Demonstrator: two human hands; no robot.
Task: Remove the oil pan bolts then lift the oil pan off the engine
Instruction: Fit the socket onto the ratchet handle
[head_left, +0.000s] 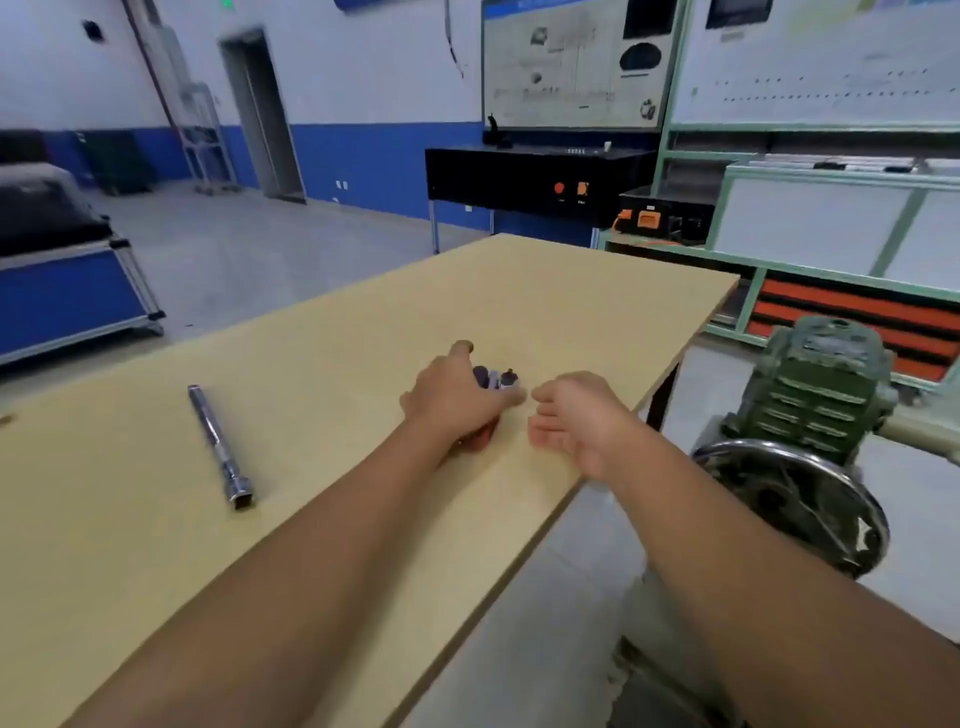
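Observation:
Both my arms reach over a light wooden table (571, 291). My left hand (457, 397) lies palm down on a tool with a reddish handle (478, 439); its dark metal head with sockets (496, 379) shows past my fingers. Just right of it, my right hand (576, 421) hovers with the fingers apart and nothing in it. A chrome extension bar (221, 449) lies on the table to the left. The green engine stand gearbox (826, 384) with its chrome handwheel (810, 499) stands right of the table. No oil pan or bolts are visible.
The table's right edge runs diagonally beside the engine stand. A green shelf unit (831, 249) with orange drawers stands behind. A black console (535, 176) sits at the far end. A blue cart (67, 296) stands left on the grey floor.

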